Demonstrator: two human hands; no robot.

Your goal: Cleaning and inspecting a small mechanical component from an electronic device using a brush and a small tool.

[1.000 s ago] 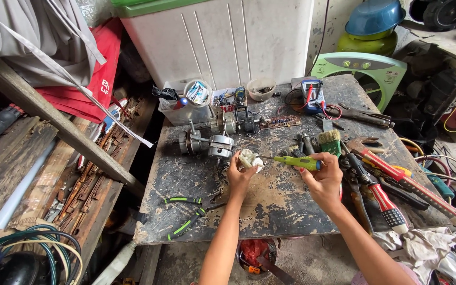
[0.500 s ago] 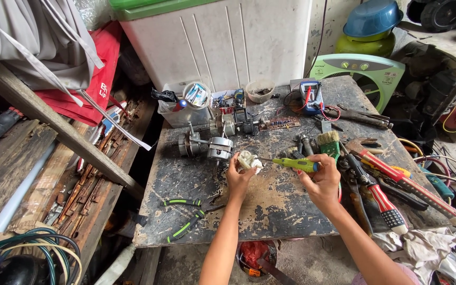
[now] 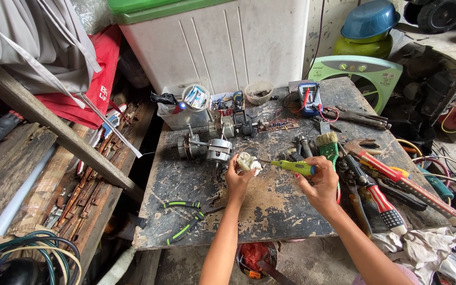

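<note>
My left hand (image 3: 237, 181) grips a small white plastic part (image 3: 248, 162) just above the worn dark table (image 3: 175, 182). My right hand (image 3: 320, 184) holds a yellow-green screwdriver (image 3: 294, 166) whose tip points left at the white part. A metal fan motor (image 3: 209, 149) with its shaft lies right behind the left hand. Green-handled pliers (image 3: 186, 217) lie on the table to the left of my left forearm.
A paintbrush (image 3: 328, 145), red-handled screwdrivers (image 3: 383, 203) and other tools crowd the right side. A multimeter (image 3: 309, 97), a circuit board (image 3: 278, 125) and small tubs (image 3: 196, 97) sit at the back. A white chest (image 3: 222, 42) stands behind, wooden planks (image 3: 54, 142) to the left.
Both hands stay at the same spot with the white part and screwdriver; only slight shifts of the view.
</note>
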